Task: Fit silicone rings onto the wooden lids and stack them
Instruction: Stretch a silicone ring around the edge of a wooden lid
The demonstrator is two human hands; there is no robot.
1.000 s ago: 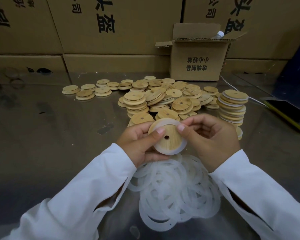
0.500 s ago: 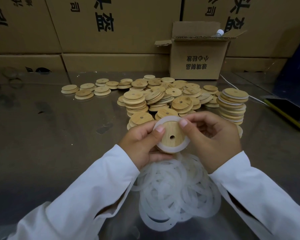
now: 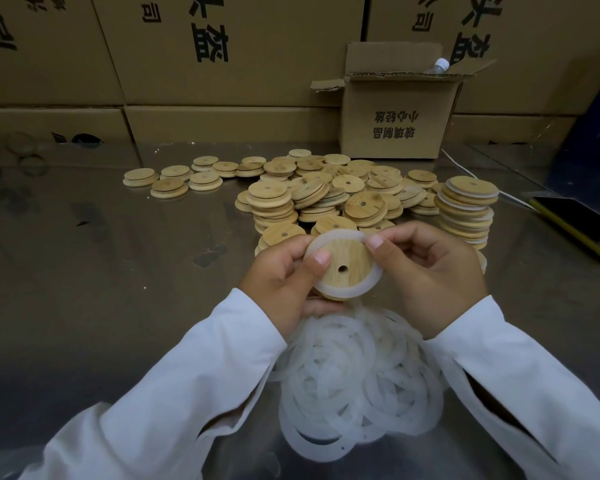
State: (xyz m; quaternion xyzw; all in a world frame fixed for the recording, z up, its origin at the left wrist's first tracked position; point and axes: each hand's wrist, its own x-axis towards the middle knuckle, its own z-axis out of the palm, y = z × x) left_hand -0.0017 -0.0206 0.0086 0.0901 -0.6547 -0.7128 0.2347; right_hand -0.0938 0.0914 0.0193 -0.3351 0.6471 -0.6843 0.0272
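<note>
I hold one round wooden lid (image 3: 347, 258) with a small hole, tilted toward me above the table. A translucent white silicone ring (image 3: 368, 289) runs around its rim. My left hand (image 3: 284, 282) grips the lid's left edge, thumb on its face. My right hand (image 3: 430, 271) pinches the ring at the lid's upper right edge. Below my hands lies a heap of loose silicone rings (image 3: 354, 382). Behind them sits a pile of bare wooden lids (image 3: 326, 199), and on the right a stack of ringed lids (image 3: 465, 213).
A small open cardboard box (image 3: 395, 123) stands at the back, with a bottle cap (image 3: 441, 64) showing in it. Large cartons (image 3: 222, 57) wall the far side. A few lids (image 3: 174, 181) lie scattered left. A white cable (image 3: 471, 174) and a yellow-edged dark object (image 3: 575, 223) lie right.
The lid has turned in my hands and risen slightly. The ring now wraps more of the rim, and my right fingers have slid to the lid's upper right edge.
</note>
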